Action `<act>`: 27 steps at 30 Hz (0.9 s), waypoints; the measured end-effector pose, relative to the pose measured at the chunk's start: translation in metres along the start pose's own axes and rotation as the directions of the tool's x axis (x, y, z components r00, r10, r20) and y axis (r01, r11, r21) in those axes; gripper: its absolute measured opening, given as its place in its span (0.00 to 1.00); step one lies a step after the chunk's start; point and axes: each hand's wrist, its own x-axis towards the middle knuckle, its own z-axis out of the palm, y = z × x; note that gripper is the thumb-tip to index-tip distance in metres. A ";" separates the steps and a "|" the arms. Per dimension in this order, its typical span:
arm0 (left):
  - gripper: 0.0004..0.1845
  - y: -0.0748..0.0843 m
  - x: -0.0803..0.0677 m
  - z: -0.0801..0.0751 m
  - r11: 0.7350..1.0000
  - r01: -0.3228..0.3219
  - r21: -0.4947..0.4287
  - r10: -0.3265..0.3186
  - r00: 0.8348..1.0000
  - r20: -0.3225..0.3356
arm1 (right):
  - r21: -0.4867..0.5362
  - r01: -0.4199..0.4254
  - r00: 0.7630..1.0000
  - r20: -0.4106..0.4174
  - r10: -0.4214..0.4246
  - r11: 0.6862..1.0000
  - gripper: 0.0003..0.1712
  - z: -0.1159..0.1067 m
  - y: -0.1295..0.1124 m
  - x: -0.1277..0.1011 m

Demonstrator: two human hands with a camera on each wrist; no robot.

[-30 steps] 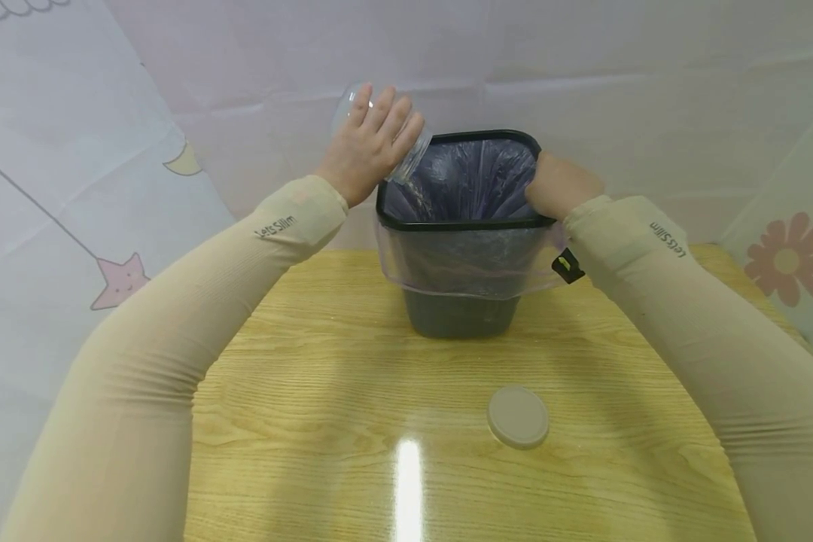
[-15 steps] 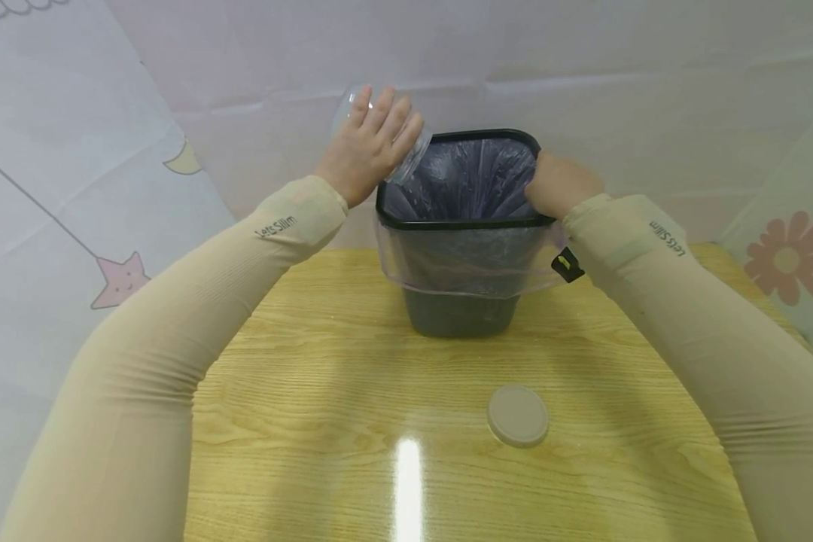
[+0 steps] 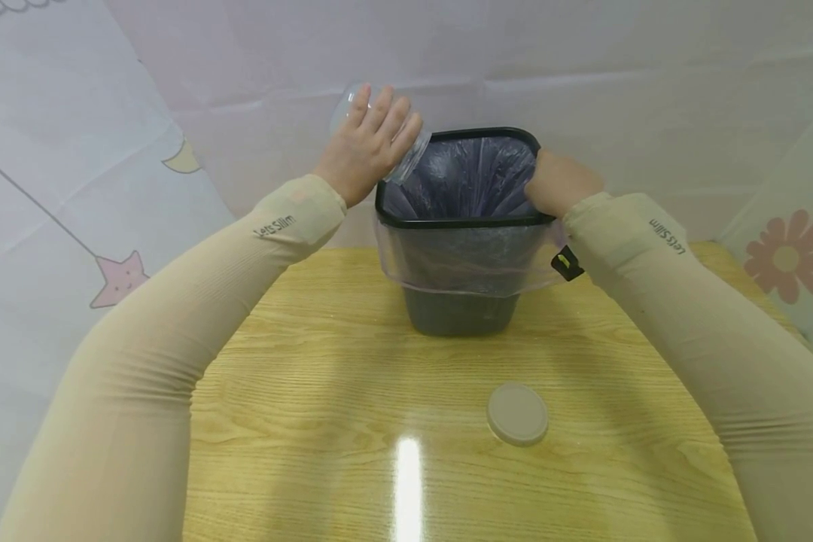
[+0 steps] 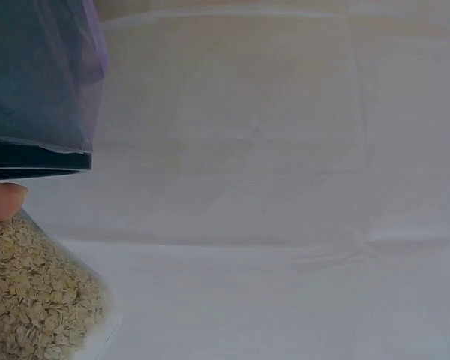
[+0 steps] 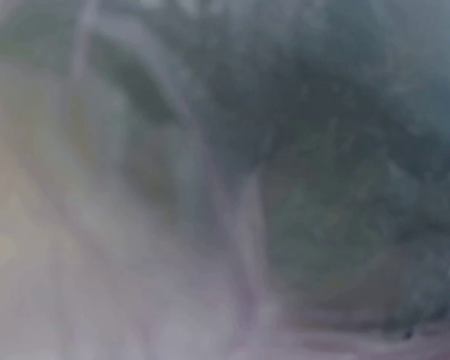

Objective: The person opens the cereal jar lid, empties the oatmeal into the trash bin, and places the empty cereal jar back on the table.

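Observation:
My left hand (image 3: 369, 150) grips a clear jar (image 3: 344, 107), tilted with its mouth over the left rim of a dark bin (image 3: 461, 312). Rolled oats (image 4: 37, 300) show through the jar in the left wrist view, beside my thumb (image 4: 4, 201). A thin purplish bag (image 3: 477, 173) lines the bin and folds down outside its black rim. My right hand (image 3: 564, 184) holds the bin's right rim, fingers curled over it; the fingertips are hidden. Blurred bag film (image 5: 232, 210) fills the right wrist view.
A round beige lid (image 3: 518, 413) lies flat on the wooden table (image 3: 298, 421), in front of the bin. Behind the bin hangs a pale cloth backdrop (image 3: 623, 113). A small black tag (image 3: 567, 263) shows below my right wrist.
Pale flakes seen below the jar's mouth a second ago became fewer half a second ago and are not visible now. Both hands, jar and bin stay nearly in place.

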 end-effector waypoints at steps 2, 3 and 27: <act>0.27 0.000 0.000 -0.001 1.000 -0.003 0.002 0.003 1.000 0.013 | -0.002 0.001 1.000 0.001 -0.001 1.000 0.37 0.000 -0.001 -0.001; 0.27 0.000 0.000 -0.001 1.000 -0.006 0.003 0.006 1.000 0.019 | -0.002 0.001 1.000 0.000 -0.001 1.000 0.37 0.000 -0.001 -0.001; 0.27 0.001 0.000 0.000 0.996 -0.038 0.087 0.041 0.999 -0.034 | -0.007 -0.006 1.000 -0.009 0.006 1.000 0.36 0.001 0.000 -0.001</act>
